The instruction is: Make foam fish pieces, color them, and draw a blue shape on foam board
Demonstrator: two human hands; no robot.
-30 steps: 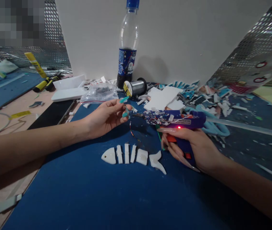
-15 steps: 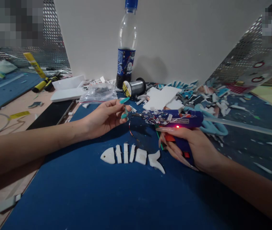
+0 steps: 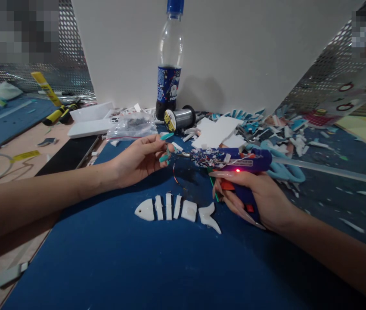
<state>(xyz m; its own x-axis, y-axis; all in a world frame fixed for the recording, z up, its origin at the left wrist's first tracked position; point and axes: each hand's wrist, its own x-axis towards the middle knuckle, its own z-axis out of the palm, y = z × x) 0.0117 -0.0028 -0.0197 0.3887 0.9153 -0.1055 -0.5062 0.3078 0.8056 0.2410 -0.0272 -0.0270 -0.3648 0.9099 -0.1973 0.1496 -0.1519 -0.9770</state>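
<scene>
On the tabletop (image 3: 105, 262), the white fish pieces (image 3: 169, 206) lie ordered, head (image 3: 146, 210) left to tail (image 3: 209, 215) right, seemingly shaped already but separated by gaps, so joining looks undone. Beyond them, the right hand (image 3: 265, 193) grips a purple glue gun (image 3: 250, 160); the left hand (image 3: 144, 157) curls near its nozzle (image 3: 184, 155), and I cannot tell whether it holds anything.

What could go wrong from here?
1. Burn: the nozzle of the glue gun in the right hand points at the left hand's fingertips, very close, and a red light glows; it may be hot.
2. Contamination: bits of scrap cling to the barrel and could drop into fresh glue.
3. Snag: the long glue stick trails out behind and might catch if the gun swings.
</scene>
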